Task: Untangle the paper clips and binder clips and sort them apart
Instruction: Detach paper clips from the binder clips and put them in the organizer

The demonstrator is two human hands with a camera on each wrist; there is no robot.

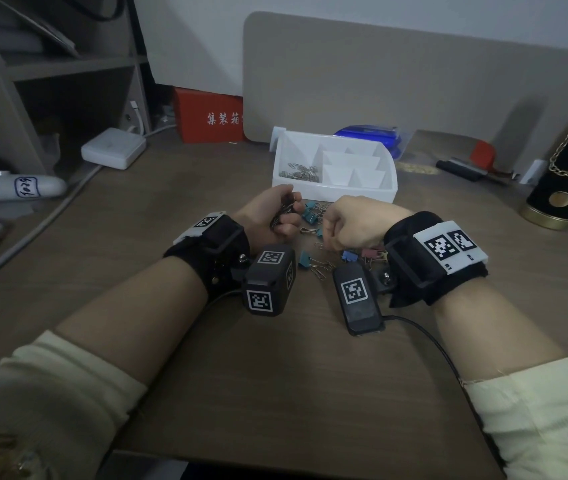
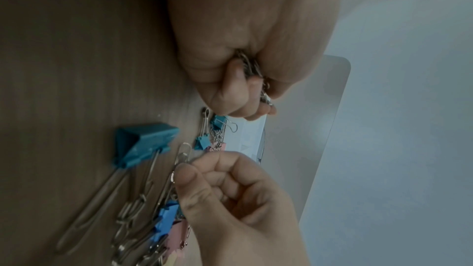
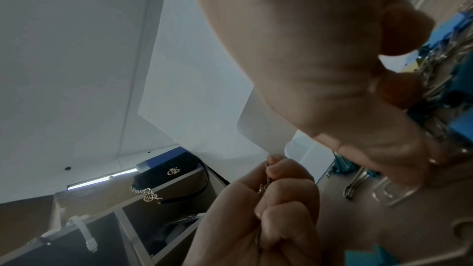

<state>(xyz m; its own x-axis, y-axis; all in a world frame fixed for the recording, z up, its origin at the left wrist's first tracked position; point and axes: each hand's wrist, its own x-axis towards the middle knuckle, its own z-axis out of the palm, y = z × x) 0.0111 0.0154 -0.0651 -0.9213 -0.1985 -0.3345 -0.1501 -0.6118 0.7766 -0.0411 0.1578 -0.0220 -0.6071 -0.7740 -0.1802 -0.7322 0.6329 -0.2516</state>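
My left hand grips a bunch of silver paper clips in its curled fingers, just above the desk. To its right, my right hand pinches a single paper clip between thumb and forefinger, at the edge of the tangled pile. That pile lies between and under the hands: teal binder clips, a blue one, a pink one and loose paper clips. A large teal binder clip lies nearest the left wrist camera. The right palm hides part of the pile.
A white divided organizer stands just behind the hands, with paper clips in its left compartment. A red box, a white power adapter and its cable lie back left. A black and gold cylinder stands at the right.
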